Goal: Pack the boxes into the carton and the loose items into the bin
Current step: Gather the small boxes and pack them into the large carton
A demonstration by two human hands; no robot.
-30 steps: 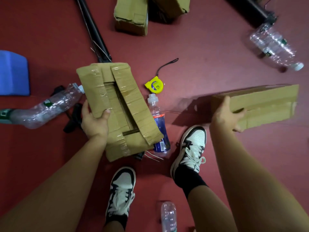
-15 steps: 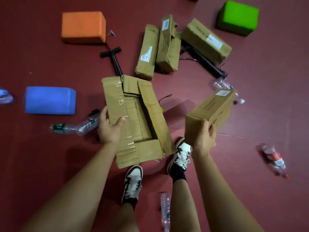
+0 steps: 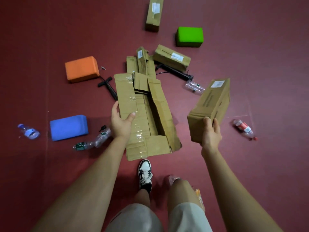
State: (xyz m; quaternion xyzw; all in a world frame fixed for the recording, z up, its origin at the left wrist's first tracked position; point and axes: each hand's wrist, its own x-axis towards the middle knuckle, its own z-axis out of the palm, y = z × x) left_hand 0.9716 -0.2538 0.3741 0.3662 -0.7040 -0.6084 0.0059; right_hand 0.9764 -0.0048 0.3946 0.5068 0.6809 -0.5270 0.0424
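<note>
Your L hand [image 3: 121, 123] pinches the carton [image 3: 160, 106] flap, thumb on top, so the mouth gapes. R hand [image 3: 211, 134] fingers wrap 1 box [image 3: 211, 101] by its end, angled for loading.

An orange block [image 3: 81, 68] lies flat on the dark red floor [image 3: 259, 47]. A green block [image 3: 190, 36] lies well apart from the orange block, to its right and farther away. A blue block [image 3: 68, 127] lies nearer than the orange block, slightly to its left. A black and white shoe [image 3: 145, 174] stands much nearer, to its right, and pale shorts [image 3: 133, 218] are nearer still.
</note>
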